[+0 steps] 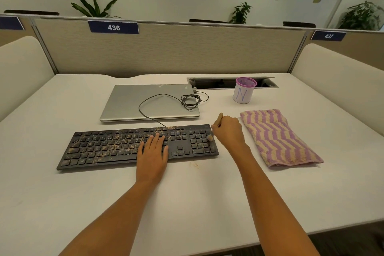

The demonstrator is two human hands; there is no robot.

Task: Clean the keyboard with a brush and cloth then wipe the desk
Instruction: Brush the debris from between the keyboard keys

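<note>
The black keyboard [104,147] lies across the middle of the white desk [187,203], just left of centre, its long side facing the person. Tan crumbs [116,141] speckle its left and middle keys, while the number pad at the right end looks mostly dark and clean. The left hand [152,151] rests flat on the keys right of the middle, fingers straight and close together, palm down over the near edge. The right hand [227,131] is curled round a small brush [219,118], whose handle sticks up behind the knuckles and whose bristles [210,137] touch the right side of the number pad. A few crumbs also lie on the desk just in front of the keyboard. Just beside the right hand, a folded cloth [278,137] with pink and cream zigzag stripes lies flat. Behind the keyboard sits a closed silver laptop [149,108], with a thin black cord [190,101] looped and coiled on its lid. Right of it stands a purple mesh cup [244,92] wrapped in white paper, in front of a slot [214,83] in the desk. A beige partition [176,52] at the back bears a label [113,27] reading 436.
</note>
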